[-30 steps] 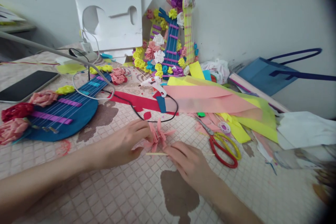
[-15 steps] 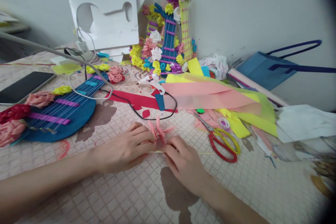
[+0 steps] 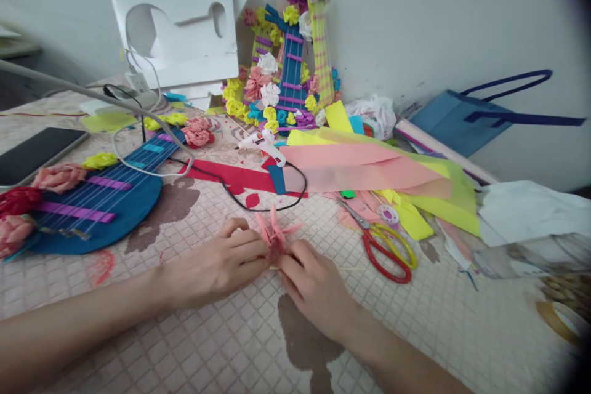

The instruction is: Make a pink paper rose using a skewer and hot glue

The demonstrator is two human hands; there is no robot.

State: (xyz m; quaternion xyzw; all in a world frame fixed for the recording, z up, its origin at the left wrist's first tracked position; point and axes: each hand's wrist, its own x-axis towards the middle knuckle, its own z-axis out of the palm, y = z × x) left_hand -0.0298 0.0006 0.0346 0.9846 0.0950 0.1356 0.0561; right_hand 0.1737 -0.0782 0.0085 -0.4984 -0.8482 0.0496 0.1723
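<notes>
A pink paper flower [image 3: 276,234] with pointed petals is pinched at its base between both hands, just above the tablecloth. My left hand [image 3: 231,261] grips it from the left, fingers bent and closed. From the right, my right hand [image 3: 314,283] closes on the same base, its thumb and fingertips close to the left ones. A thin pale stick [image 3: 348,268] shows to the right behind my right hand; its part between the fingers is mostly hidden. Scissors [image 3: 373,240] with red and yellow handles lie on the cloth to the right.
A white glue gun [image 3: 264,141] with a black cord lies beyond the hands, near red strips [image 3: 231,177] and pink crepe sheets [image 3: 364,166]. At left are a blue flower-trimmed guitar [image 3: 106,197] and a phone [image 3: 41,154]. Decorated guitars [image 3: 290,68] lean against the wall.
The whole view has shifted slightly, so things sit a little further left. Both hands keep their hold on the pink flower, with only small finger movement.
</notes>
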